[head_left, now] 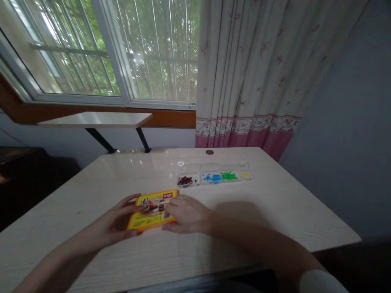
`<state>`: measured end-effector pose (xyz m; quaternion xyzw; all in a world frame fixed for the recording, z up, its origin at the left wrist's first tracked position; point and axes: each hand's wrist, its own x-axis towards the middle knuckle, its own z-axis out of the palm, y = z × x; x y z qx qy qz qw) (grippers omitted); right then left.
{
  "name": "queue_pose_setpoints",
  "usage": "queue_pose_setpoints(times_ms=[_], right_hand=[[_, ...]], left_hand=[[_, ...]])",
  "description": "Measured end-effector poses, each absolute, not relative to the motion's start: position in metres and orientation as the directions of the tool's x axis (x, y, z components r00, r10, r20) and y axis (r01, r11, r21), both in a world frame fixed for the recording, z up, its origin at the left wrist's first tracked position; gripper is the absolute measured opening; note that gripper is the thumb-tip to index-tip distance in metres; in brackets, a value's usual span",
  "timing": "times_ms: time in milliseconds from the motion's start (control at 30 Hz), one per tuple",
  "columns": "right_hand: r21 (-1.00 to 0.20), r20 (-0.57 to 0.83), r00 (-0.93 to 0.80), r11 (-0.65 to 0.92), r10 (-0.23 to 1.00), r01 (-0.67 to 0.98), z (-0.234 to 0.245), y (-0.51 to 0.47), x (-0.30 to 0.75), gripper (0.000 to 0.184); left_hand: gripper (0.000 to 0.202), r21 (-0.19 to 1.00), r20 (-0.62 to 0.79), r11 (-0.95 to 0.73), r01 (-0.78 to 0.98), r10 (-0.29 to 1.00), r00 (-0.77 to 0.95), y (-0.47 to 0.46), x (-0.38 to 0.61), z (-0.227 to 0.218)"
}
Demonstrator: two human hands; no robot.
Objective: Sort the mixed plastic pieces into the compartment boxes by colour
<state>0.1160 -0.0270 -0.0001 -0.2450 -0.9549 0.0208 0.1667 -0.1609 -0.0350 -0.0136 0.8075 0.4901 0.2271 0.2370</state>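
A flat yellow box (149, 215) with a printed lid, showing dark and white round pieces, lies on the table between my hands. My left hand (122, 215) grips its left side, thumb at the near corner and fingers over the far edge and top. At the right side, my right hand (186, 213) closes on the box, its curled fingers over the lid and thumb at the near edge. Just beyond stands a clear compartment case (199, 181), lid raised, holding dark brown bits (185, 180), blue bits (212, 177), green bits (229, 175) and yellow bits (245, 175).
The pale wood-grain table (122, 268) has a raised shelf (97, 119) on black legs at the back left. A round dark grommet (209, 152) sits near the back edge. Behind are a barred window (159, 53) and a patterned curtain (244, 73).
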Motion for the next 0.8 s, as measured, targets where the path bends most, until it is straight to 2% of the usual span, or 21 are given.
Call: queue_pose_setpoints(times_ms=[100, 200, 300, 400, 467, 567, 667, 800], right_hand=[[-0.135, 0.315, -0.839, 0.896, 0.445, 0.424, -0.002, -0.045, 0.126, 0.044], [-0.166, 0.346, -0.823, 0.892, 0.451, 0.420, -0.005, -0.060, 0.138, 0.047], [-0.243, 0.288, -0.813, 0.860, 0.506, 0.449, 0.001, -0.073, 0.164, 0.047], [-0.334, 0.198, -0.740, 0.754, 0.643, 0.566, 0.013, -0.084, 0.208, 0.041], [-0.372, 0.159, -0.703, 0.702, 0.693, 0.608, 0.017, -0.089, 0.249, 0.040], [-0.416, 0.109, -0.577, 0.565, 0.809, 0.713, 0.012, -0.097, 0.322, 0.036], [-0.375, 0.036, -0.365, 0.351, 0.930, 0.858, 0.000, -0.104, 0.398, 0.031], [-0.249, 0.012, -0.187, 0.184, 0.982, 0.951, -0.013, -0.096, 0.474, 0.039]], left_hand=[[0.048, 0.653, 0.096, -0.490, 0.578, 0.810, 0.578, -0.055, -0.134, -0.011], [0.049, 0.665, 0.092, -0.489, 0.565, 0.804, 0.588, -0.066, -0.107, -0.008], [0.061, 0.687, 0.051, -0.498, 0.528, 0.759, 0.649, -0.072, -0.087, -0.005], [0.069, 0.715, -0.047, -0.467, 0.519, 0.709, 0.703, -0.074, -0.079, -0.003], [0.064, 0.726, -0.086, -0.431, 0.536, 0.716, 0.692, -0.072, -0.080, -0.001], [0.052, 0.737, -0.055, -0.411, 0.536, 0.754, 0.655, -0.062, -0.085, -0.001], [0.045, 0.744, 0.019, -0.430, 0.512, 0.779, 0.627, -0.049, -0.089, -0.002], [0.038, 0.813, 0.064, -0.366, 0.452, 0.829, 0.556, -0.027, -0.089, -0.008]])
